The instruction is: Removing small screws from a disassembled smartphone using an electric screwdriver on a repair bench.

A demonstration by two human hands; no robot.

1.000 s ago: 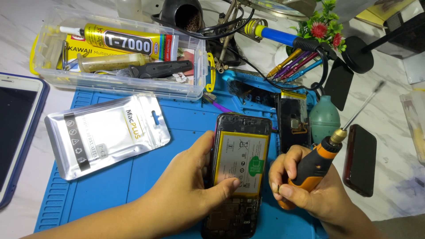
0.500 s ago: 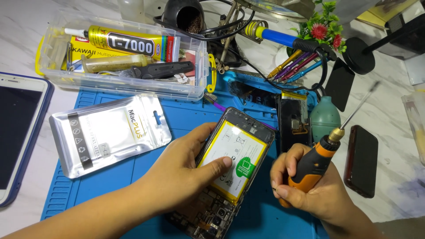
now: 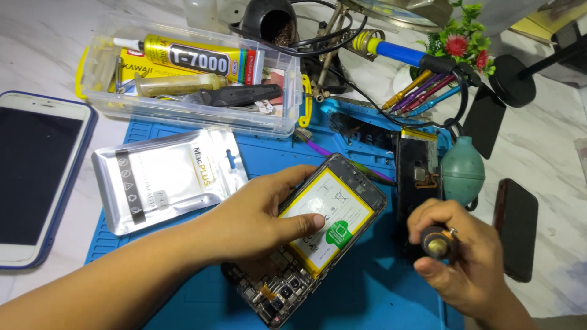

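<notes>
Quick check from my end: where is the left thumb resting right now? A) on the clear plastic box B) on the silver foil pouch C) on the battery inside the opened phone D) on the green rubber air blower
C: the left hand grips the opened phone, its thumb pressing flat on the white, yellow-edged battery.

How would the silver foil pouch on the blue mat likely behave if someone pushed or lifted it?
The silver foil pouch lies flat and looks thin, so it is probably light and floppy. Its glossy film may slide easily on the blue mat. It seems unlikely to roll or tip.
</notes>
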